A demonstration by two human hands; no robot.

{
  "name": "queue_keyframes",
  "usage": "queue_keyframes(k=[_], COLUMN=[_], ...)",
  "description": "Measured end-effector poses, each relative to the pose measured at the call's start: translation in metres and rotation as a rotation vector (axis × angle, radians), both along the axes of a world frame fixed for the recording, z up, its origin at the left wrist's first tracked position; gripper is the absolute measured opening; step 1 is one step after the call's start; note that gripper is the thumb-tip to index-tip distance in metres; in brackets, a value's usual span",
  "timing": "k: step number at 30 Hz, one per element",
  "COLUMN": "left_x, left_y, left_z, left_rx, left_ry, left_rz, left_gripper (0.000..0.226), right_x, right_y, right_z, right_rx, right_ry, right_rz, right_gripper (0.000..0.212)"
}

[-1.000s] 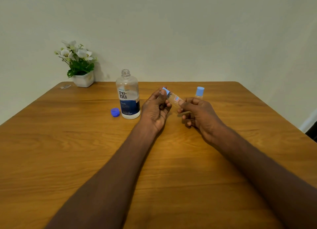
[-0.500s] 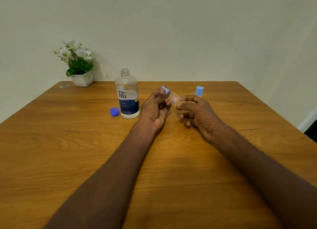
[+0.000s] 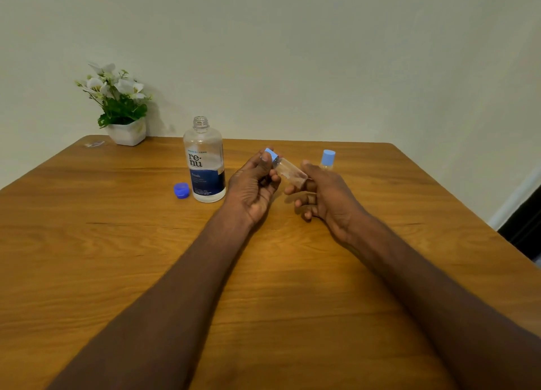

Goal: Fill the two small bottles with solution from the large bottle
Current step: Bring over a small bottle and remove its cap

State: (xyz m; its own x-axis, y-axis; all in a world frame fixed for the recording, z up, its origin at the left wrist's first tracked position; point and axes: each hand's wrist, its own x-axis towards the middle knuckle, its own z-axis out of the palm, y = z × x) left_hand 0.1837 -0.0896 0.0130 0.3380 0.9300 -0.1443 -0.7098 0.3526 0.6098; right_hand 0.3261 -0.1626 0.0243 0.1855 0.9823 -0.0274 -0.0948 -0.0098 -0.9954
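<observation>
1. Head view: small clear bottle (image 3: 288, 170) up off the table, tilted, light blue cap (image 3: 271, 154) pointing up and left, base down toward the right.
2. Left hand (image 3: 253, 185) curled at the cap end, thumb pressed on the cap, fingers wrapped behind it.
3. Right hand (image 3: 325, 193) gripping the bottle's lower body, thumb on top, index finger underneath, remaining fingers loosely curled below and holding nothing more.
4. Both hands close together, joined only through the bottle, hovering above the middle of the wooden table (image 3: 87, 258).
5. Second small bottle (image 3: 327, 159) upright on the table just behind the right hand, light blue cap on, lower part hidden by the knuckles.
6. Large bottle (image 3: 205, 161) standing upright just left of the left hand, neck open, clear liquid inside, white and dark blue label reading "re-nu".
7. Dark blue cap (image 3: 181, 190) lying on the table just left of the large bottle's base, apart from it.
8. Far left corner: white pot with white flowers and green leaves (image 3: 123, 108), against the wall.
9. Small scrap of something (image 3: 94, 144) beside the pot, too small to tell.
</observation>
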Motion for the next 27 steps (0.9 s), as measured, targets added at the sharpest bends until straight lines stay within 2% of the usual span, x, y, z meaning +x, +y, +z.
queue_keyframes(k=[5,11,14,18,24,27], left_x=[0.0018,0.0012,0.0010,0.0015,0.0007,0.0005], left_y=[-0.0015,-0.0017,-0.0014,-0.0033,-0.0039,-0.0037], left_z=[0.0018,0.0019,0.0010,0.0028,0.0033,0.0027], left_rx=[0.013,-0.005,0.000,-0.003,-0.015,-0.012], left_ry=[0.026,0.002,0.003,-0.006,-0.011,-0.005], left_rz=[0.013,0.025,0.025,0.016,0.016,0.017], left_gripper=[0.032,0.027,0.032,0.019,0.017,0.018], right_x=[0.0031,0.0008,0.0025,0.0064,0.0012,0.0005], right_y=[0.0021,0.0011,0.0013,0.0036,0.0037,0.0032], right_z=[-0.0033,0.0005,-0.0025,-0.0048,-0.0019,-0.0034], right_rx=[0.028,-0.014,0.010,0.042,0.027,0.018], right_ry=[-0.008,-0.008,-0.021,-0.005,-0.022,-0.049], right_rz=[-0.048,-0.015,-0.021,-0.019,0.014,0.010], right_gripper=[0.022,0.037,0.032,0.028,0.044,0.037])
